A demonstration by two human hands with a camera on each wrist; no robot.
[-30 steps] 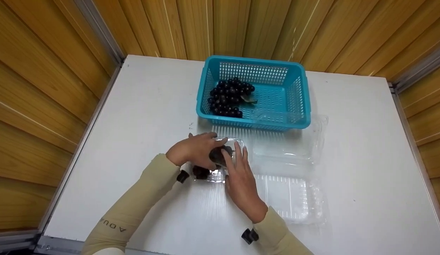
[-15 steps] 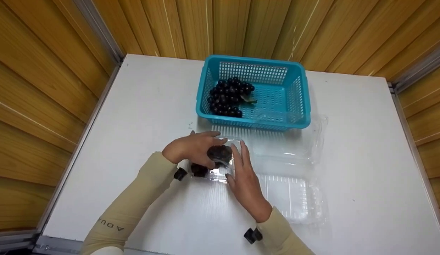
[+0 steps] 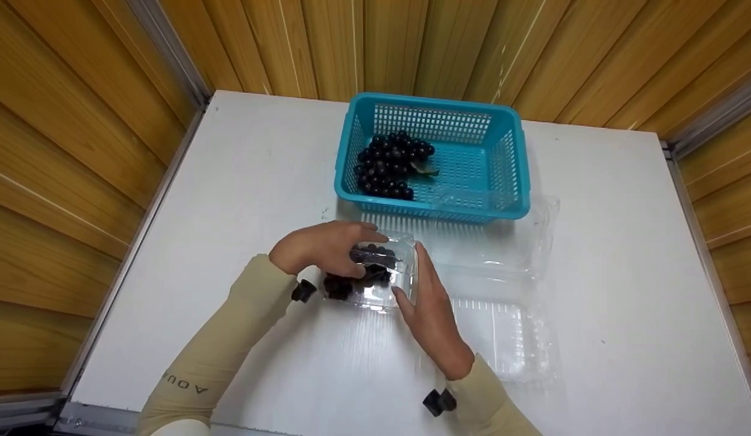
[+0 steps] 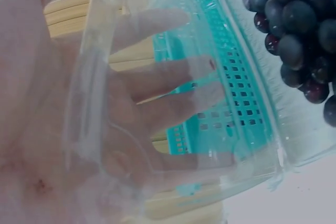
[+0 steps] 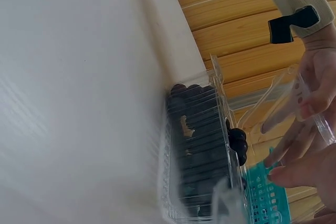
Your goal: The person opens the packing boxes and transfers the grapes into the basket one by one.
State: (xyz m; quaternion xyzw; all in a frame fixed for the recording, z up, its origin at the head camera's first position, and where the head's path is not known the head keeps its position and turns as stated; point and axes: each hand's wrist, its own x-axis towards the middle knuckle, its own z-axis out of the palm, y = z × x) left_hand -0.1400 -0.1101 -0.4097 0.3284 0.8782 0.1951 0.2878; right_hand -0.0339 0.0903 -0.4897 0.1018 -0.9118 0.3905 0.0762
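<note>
A clear plastic clamshell box [image 3: 405,281] sits at mid table with a bunch of dark grapes [image 3: 339,287] in it. My left hand [image 3: 327,245] holds the box's raised clear lid [image 4: 94,87], thumb on one face and fingers spread behind the other. Through that lid the fingers show in the left wrist view, the grapes [image 4: 299,30] standing beyond it. My right hand [image 3: 432,318] lies along the box's right side, fingers extended and thumb at the near corner. From the right wrist, the box's ribbed side [image 5: 199,150] shows with the grapes dark behind it.
A teal basket [image 3: 520,163] stands at the back, with more dark grapes [image 3: 390,163] on its left side. Right of my hands lies another open clear clamshell [image 3: 490,339], its upper half [image 3: 496,248] overlapping the basket's front. Wooden panels [image 3: 423,48] edge the white table [image 3: 260,157].
My right hand has drawn back from over the grapes to the box's right side. My left hand has shifted slightly left and away, and more of the grapes shows between the hands.
</note>
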